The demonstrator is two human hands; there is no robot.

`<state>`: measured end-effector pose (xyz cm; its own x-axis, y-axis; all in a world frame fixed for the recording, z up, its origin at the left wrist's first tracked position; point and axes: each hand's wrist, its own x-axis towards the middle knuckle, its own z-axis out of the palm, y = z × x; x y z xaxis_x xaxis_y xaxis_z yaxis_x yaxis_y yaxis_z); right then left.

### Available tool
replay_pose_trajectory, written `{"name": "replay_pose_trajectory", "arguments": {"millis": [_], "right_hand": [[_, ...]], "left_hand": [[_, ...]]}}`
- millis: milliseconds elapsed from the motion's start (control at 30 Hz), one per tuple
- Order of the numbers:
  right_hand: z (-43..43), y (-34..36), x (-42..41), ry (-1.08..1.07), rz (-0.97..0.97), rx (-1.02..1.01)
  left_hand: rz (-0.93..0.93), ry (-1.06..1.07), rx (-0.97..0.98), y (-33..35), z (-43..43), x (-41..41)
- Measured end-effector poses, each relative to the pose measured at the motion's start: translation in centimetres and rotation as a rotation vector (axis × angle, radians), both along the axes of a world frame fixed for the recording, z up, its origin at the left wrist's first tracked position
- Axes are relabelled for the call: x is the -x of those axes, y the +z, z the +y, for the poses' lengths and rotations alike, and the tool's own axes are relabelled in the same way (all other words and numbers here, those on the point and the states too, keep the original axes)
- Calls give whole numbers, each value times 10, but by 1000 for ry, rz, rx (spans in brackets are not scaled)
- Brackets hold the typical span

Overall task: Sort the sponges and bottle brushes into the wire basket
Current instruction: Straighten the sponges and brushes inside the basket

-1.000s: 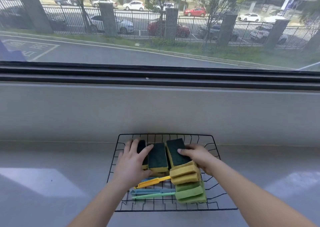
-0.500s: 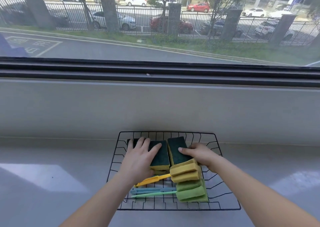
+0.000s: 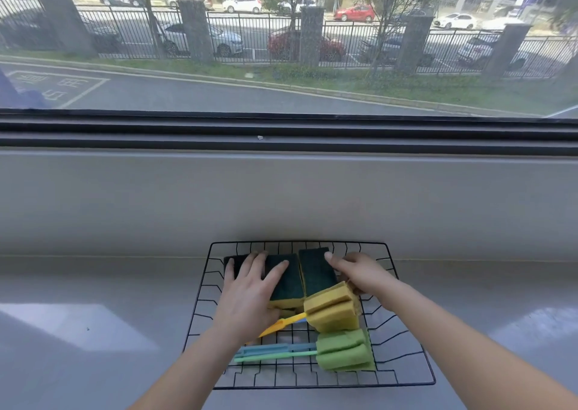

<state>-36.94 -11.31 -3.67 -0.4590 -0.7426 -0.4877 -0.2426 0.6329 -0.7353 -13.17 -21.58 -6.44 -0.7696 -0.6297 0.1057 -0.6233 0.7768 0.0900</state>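
Head view: a black wire basket (image 3: 397, 347) sits on a grey tabletop (image 3: 93, 331) just below a wide window (image 3: 281, 50) that looks onto a road, a fence and parked cars.

Along the far side of the basket three yellow sponges with dark green scouring tops stand side by side, touching. The left hand (image 3: 250, 294) lies flat, palm down with its fingers spread. It covers most of the left sponge (image 3: 237, 262) and its thumb reaches onto the middle sponge (image 3: 289, 281). The right hand (image 3: 359, 272) grips the right sponge (image 3: 316, 272): one digit lies on the green top and the others curl down at its right side.

Nearer the person, on the right of the basket, the yellow bottle brush (image 3: 333, 308) has its foam head touching the near end of the right sponge. Its yellow handle runs left under the left wrist. Just nearer are the green bottle brushes (image 3: 342, 350), two foam heads together. A blue handle (image 3: 272, 348) and a green handle (image 3: 275, 357) lie side by side, pointing left across the basket floor.
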Motion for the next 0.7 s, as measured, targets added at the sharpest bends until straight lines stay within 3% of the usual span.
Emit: {"name": "replay_pose_trajectory", "arguments": {"millis": [267,433,700], "right_hand": [[22,-1,-16,143,132,10],[22,3,-9,39,-79,52],[9,-4,7,-192,-256,51]], "left_hand": [[-31,36,-1,-2,5,1],[-44,48,-18,-2,7,3],[-59,20,-3,0,7,6]]}}
